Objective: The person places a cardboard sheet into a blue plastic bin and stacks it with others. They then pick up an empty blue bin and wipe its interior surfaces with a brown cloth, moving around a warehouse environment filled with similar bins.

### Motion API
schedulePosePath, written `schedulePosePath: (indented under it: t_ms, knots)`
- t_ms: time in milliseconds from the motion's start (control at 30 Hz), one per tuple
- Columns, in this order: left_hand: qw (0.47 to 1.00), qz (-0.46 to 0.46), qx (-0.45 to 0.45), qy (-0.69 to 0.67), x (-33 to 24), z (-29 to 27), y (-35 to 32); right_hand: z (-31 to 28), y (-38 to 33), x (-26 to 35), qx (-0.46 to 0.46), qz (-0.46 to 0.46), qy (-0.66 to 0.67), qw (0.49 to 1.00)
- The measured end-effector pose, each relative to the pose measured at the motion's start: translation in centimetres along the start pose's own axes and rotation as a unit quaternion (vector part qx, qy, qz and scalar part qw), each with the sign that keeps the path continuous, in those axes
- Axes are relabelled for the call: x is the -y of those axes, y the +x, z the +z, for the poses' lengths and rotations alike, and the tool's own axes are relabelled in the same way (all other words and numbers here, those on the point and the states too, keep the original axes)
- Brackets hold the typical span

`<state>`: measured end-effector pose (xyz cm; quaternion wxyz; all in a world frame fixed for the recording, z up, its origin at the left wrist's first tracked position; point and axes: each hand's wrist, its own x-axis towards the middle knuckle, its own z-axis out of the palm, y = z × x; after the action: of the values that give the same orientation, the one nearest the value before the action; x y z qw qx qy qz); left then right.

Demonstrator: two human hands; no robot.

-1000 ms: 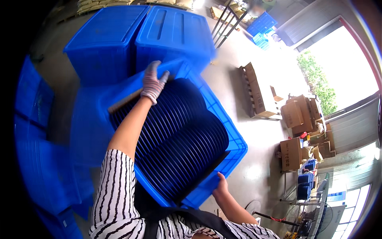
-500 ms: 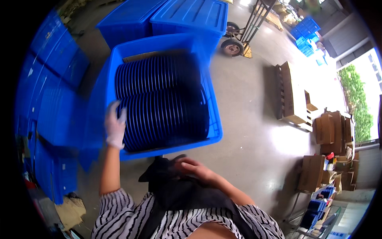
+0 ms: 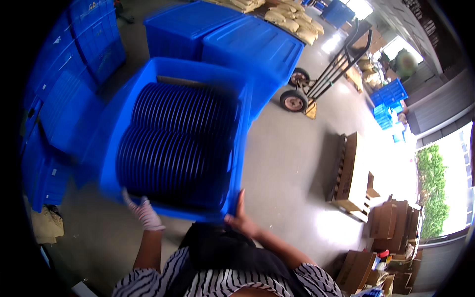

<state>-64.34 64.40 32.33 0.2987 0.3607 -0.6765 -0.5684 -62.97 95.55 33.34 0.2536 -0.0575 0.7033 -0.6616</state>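
Note:
A large blue plastic bin (image 3: 170, 212) stands in front of me, holding two rows of thin dark discs or plates (image 3: 168, 148) set on edge. My left hand (image 3: 146, 214), in a pale glove, is at the bin's near rim, left of its middle. Its fingers are spread and reach up over the edge by the nearest discs. My right hand (image 3: 242, 220), bare, lies against the bin's near right corner, one finger stretched up along the side and the thumb apart. Neither hand has a disc in it.
Two lidded blue bins (image 3: 257, 44) stand just beyond. Stacked blue crates (image 3: 64, 109) line the left. A hand truck (image 3: 321, 79) is at the far right, with a pallet carrying cardboard (image 3: 349, 171) nearer. Cardboard boxes (image 3: 391, 220) are piled at the lower right.
My left hand has moved from the bin's left side to its near rim. My right hand has gone from near my body to the near right corner. The view has shifted.

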Motion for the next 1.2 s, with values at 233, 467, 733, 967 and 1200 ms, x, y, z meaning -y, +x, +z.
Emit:
schedulePosePath:
  t_ms: [233,467,733,967,1200]
  knots:
    - [0.999,0.034,-0.033,-0.022,0.2,-0.2,5.3,-6.5,2.6,-2.0,0.319,0.037,0.129,0.938]
    - [0.985,-0.141,-0.093,-0.044,-0.3,1.9,-2.6,-18.8,11.1,-5.6,0.016,0.165,0.099,0.981]
    - [0.939,-0.302,-0.155,-0.058,-2.9,4.6,-6.8,-29.6,33.3,-4.6,-0.177,0.028,0.165,0.970]
    - [0.849,-0.233,-0.229,0.416,-0.1,5.4,-4.1,-30.3,43.8,0.3,-0.006,-0.106,0.211,0.972]
    - [0.815,-0.178,-0.237,0.498,0.1,-0.6,-3.6,-29.2,32.3,0.1,-0.084,-0.008,0.219,0.972]
